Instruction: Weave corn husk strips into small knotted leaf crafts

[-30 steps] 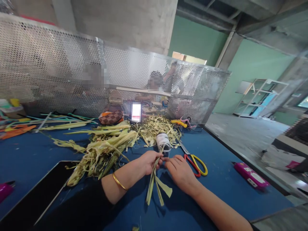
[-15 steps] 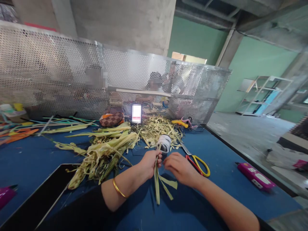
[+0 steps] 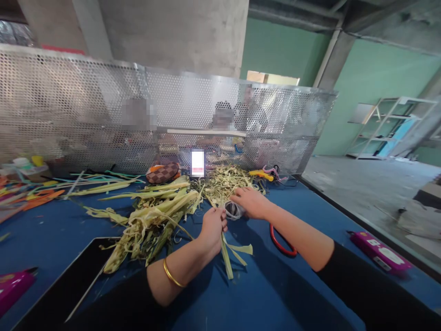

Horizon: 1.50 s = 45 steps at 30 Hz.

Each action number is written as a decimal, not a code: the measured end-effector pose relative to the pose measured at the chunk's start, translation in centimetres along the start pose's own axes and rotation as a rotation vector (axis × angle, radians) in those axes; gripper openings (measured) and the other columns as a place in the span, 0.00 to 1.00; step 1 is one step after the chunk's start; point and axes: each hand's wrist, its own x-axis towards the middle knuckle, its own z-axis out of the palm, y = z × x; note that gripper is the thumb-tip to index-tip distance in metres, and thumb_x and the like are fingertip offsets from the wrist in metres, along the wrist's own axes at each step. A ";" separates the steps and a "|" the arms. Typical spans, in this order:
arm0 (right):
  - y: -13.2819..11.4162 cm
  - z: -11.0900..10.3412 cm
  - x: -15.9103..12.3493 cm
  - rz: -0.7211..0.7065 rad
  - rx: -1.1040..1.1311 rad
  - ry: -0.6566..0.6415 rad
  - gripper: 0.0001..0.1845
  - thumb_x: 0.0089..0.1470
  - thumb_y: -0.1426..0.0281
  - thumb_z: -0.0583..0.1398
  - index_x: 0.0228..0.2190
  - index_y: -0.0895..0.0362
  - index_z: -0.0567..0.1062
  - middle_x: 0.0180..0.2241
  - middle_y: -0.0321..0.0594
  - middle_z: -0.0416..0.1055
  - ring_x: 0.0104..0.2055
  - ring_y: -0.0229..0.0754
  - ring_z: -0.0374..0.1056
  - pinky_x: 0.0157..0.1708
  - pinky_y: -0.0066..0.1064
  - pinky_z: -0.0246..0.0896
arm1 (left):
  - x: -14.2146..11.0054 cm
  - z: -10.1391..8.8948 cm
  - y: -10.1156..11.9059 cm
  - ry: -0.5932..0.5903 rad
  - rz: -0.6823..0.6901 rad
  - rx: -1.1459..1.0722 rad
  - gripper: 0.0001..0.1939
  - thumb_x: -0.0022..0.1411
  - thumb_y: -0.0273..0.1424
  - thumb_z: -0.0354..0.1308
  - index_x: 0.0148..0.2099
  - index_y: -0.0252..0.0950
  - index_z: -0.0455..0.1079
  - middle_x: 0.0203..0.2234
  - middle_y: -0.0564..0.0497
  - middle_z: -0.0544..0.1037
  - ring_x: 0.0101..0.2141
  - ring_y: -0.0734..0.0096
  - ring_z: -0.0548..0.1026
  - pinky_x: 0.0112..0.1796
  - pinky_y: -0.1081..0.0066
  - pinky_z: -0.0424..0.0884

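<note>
My left hand (image 3: 214,227) is closed around a small bundle of pale green corn husk strips (image 3: 226,257), whose ends fan out below the fist. Just right of it, a spool of whitish cord (image 3: 233,210) lies on the blue table. My right hand (image 3: 251,202) rests over the far right side of the spool, fingers curved round it; its thumb is hidden. Beneath my right forearm, the red handle of the scissors (image 3: 281,246) shows, while the rest is covered. Behind both hands spreads a heap of shredded husk (image 3: 225,181).
A large pile of corn husks (image 3: 148,216) lies to the left, beside a black tray-like object (image 3: 69,276). Purple devices (image 3: 379,252) sit at either side. A checkered pouch (image 3: 163,172), a lit phone-like screen (image 3: 197,162) and a perforated metal screen (image 3: 193,101) stand behind.
My right hand has moved forward from beside the left fist onto the spool, and its forearm now covers most of the scissors. My left hand keeps its hold on the husk strips.
</note>
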 end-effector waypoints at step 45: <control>9.3 0.1 -9.6 0.911 0.028 0.010 0.24 0.46 0.65 0.58 0.46 0.58 0.70 0.43 0.50 0.70 0.43 0.50 0.69 0.40 0.35 0.61 | 3.0 -1.3 -0.1 -0.217 -0.329 0.189 0.10 0.63 0.24 0.47 0.27 0.34 0.58 0.16 0.59 0.59 0.13 0.86 0.54 0.14 0.82 0.53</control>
